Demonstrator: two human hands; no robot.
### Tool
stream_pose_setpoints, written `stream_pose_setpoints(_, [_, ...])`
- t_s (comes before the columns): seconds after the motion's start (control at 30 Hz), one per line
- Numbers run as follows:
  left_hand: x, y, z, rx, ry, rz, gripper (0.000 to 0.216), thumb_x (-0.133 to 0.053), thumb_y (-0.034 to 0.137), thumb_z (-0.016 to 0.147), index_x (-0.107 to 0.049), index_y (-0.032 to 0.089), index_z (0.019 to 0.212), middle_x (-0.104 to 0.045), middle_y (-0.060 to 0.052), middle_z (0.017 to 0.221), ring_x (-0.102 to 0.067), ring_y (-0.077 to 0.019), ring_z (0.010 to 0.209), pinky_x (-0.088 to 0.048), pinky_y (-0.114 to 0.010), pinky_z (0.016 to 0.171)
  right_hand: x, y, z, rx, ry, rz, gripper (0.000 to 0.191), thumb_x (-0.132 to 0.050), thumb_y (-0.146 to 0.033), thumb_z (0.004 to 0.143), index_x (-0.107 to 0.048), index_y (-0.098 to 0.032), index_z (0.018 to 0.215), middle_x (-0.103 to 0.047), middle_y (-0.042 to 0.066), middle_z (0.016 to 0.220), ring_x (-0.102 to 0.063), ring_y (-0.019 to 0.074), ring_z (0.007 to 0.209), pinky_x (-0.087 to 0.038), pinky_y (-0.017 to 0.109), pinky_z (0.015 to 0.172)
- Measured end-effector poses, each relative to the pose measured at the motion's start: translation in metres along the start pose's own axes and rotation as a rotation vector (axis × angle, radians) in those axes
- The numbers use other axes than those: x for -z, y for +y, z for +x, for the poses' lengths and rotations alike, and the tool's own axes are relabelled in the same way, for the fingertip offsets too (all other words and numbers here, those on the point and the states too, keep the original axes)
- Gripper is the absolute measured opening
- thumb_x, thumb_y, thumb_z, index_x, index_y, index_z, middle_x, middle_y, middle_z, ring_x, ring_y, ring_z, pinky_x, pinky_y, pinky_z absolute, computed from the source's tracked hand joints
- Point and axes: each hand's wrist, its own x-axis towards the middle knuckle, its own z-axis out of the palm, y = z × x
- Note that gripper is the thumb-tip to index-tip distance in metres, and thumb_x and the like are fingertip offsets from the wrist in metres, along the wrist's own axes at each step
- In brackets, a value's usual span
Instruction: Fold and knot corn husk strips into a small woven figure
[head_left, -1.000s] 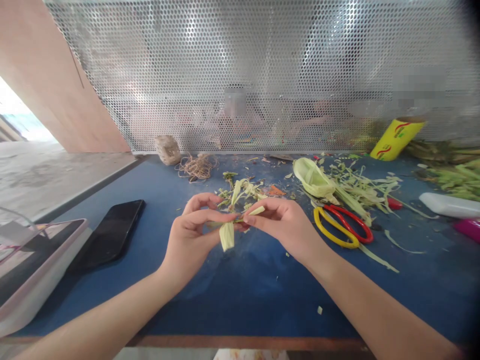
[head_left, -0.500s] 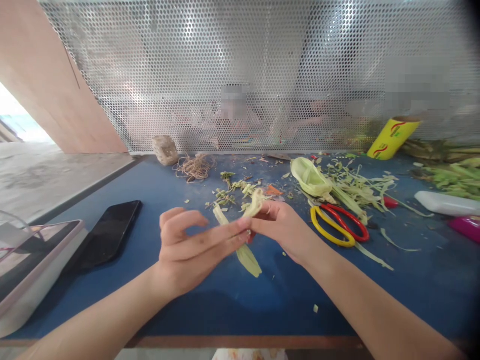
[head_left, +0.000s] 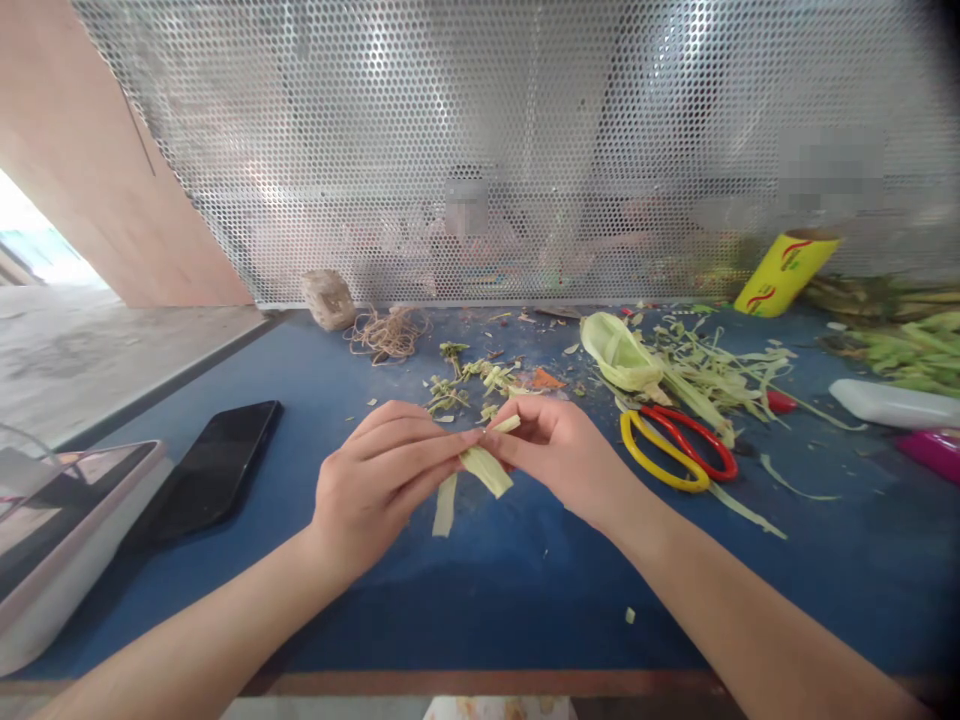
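Pale green corn husk strips are pinched between my two hands above the blue table. My left hand closes on them from the left, its fingers pressed together. From the other side my right hand grips the same husk between thumb and fingertips. One strip end hangs below the left fingers, another points down toward me, and a short end sticks up by the right thumb. The fingers hide where the strips meet. Behind the hands lie small knotted husk pieces.
Right of my hands lie scissors with red and yellow handles, a cupped husk and shredded husk. A yellow tube leans by the perforated metal screen. Leftward are twine, a phone and a pink-rimmed tray.
The left fingers, raised and spread before, have folded down together over the husk. The strips have turned: the upright end is lowered, and one end now hangs below my left hand.
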Motion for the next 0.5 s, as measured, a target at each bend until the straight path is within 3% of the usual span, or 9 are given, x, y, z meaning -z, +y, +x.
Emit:
stream_pose_setpoints(0.1, [-0.005, 0.005, 0.002, 0.419, 0.036, -0.232, 0.028, -0.071, 0.018, 0.064, -0.07, 0.029, 0.089, -0.071, 0.001, 0.074, -0.062, -0.018, 0.071, -0.048, -0.03, 0.071, -0.001, -0.002, -0.001, 0.029, 0.015, -0.047, 0.013, -0.063, -0.03, 0.071, -0.057, -0.018, 0.069, -0.058, -0.002, 0.059, -0.054, 0.0087, 0.054, -0.045, 0.022, 0.053])
stream_pose_setpoints(0.2, [-0.011, 0.006, 0.002, 0.789, -0.028, -0.518, 0.036, -0.072, 0.022, 0.062, -0.067, 0.022, 0.098, -0.072, 0.0, 0.074, -0.066, -0.0199, 0.073, -0.05, -0.032, 0.074, -0.002, -0.002, 0.0, 0.011, 0.042, -0.041, 0.014, -0.061, -0.03, 0.073, -0.057, -0.018, 0.068, -0.06, -0.002, 0.061, -0.055, 0.0084, 0.054, -0.047, 0.022, 0.056])
stream_pose_setpoints(0.33, [-0.017, 0.001, 0.001, 0.942, -0.146, -0.844, 0.027, -0.07, 0.023, 0.066, -0.069, 0.018, 0.092, -0.073, -0.004, 0.079, -0.066, -0.0196, 0.078, -0.048, -0.032, 0.082, -0.002, 0.0, 0.002, 0.008, 0.078, 0.005, 0.02, -0.063, -0.036, 0.07, -0.056, -0.017, 0.066, -0.061, -0.002, 0.061, -0.055, 0.0085, 0.053, -0.046, 0.023, 0.055])
stream_pose_setpoints(0.5, [-0.019, -0.003, -0.001, 1.073, -0.156, -0.972, 0.015, -0.071, 0.022, 0.065, -0.071, 0.015, 0.078, -0.072, -0.006, 0.076, -0.065, -0.0184, 0.077, -0.047, -0.031, 0.08, -0.003, 0.001, 0.001, 0.026, 0.084, -0.031, 0.018, -0.064, -0.034, 0.07, -0.058, -0.017, 0.067, -0.059, -0.003, 0.06, -0.055, 0.0083, 0.053, -0.045, 0.021, 0.055])
